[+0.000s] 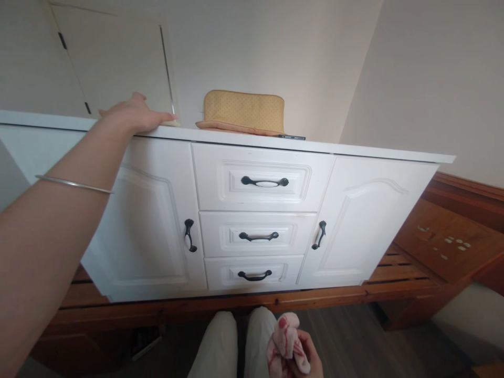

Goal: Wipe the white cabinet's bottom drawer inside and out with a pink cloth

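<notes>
Left hand (136, 113): fingers apart on the smooth white tabletop (374, 151).
Right hand (313, 350): fingers clamped on a soft, crumpled pink-and-white cloth (286, 336) beside the knees (260, 331).
Dotted tan mat (244, 113): round-cornered, propped upright.

soft, muted indoor light, palest on the middle of the wall (315, 63); the floor (334, 336) sinks into gloom, a diffuse shadow greys the left cabinet door (145, 226), wide-angle distortion stretches the forearm (51, 241) at the left edge, and fine detail looks slightly soft
</notes>
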Tool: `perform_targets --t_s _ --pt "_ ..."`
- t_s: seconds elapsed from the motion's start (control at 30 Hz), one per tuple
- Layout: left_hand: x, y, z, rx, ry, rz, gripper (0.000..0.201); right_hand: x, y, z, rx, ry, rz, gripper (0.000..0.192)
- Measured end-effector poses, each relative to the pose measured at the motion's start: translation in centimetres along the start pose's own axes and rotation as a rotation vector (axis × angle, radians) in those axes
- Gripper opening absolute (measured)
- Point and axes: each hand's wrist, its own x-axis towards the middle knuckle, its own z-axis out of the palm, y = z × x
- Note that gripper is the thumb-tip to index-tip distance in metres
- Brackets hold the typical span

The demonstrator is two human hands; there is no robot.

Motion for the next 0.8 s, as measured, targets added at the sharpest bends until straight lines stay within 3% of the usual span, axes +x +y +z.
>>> perform_targets --t_s 0.1,0.17,0.27,0.33,0.37,0.43,0.53,0.6,0.67,0.73,0.8 --pt "-3.0 -0.3 -0.3 -0.077 0.229 0.055 0.078 2.3 -0.1 1.0 -0.202 -0.058 -0.163 0.040" --pt "-6.7 -1.4 0.7 -0.185 0.417 0.142 0.062 3.7 0.0 2.5 -0.277 -0.090 -0.246 0.034" --pt "-15.7 -4.7 5.4 -0.441 0.816 0.411 0.053 5.0 0.4 5.9 -0.324 -0.139 -0.393 0.025" --pt "-23.6 -7.8 10.7 -0.650 0.901 0.381 0.047 5.5 0.6 8.8 -0.355 -0.154 -0.493 0.021" --pt "-27.7 -9.5 13.6 -0.730 0.826 0.319 0.040 5.6 0.7 10.3 -0.368 -0.158 -0.538 0.020" --pt "-35.3 -12.5 19.1 -0.788 0.575 0.035 0.031 5.7 0.6 13.2 -0.384 -0.179 -0.596 0.024" --pt "-42.8 -14.4 24.9 -0.781 0.210 -0.281 0.026 5.4 0.4 16.3 -0.372 -0.218 -0.608 0.029" --pt "-44.3 -13.3 26.9 -0.849 -0.083 -0.295 0.020 4.8 0.3 16.5 -0.345 -0.189 -0.575 0.031" --pt "-43.8 -10.8 28.3 -0.870 -0.337 -0.141 0.019 4.0 0.3 14.9 -0.311 -0.078 -0.552 0.033" --pt "-42.2 -7.9 29.8 -0.741 -0.537 0.080 0.029 3.1 0.4 12.0 -0.290 0.051 -0.516 0.037" --pt "-40.9 -5.2 31.6 -0.526 -0.676 0.201 0.034 2.2 0.6 8.2 -0.281 0.162 -0.448 0.042"
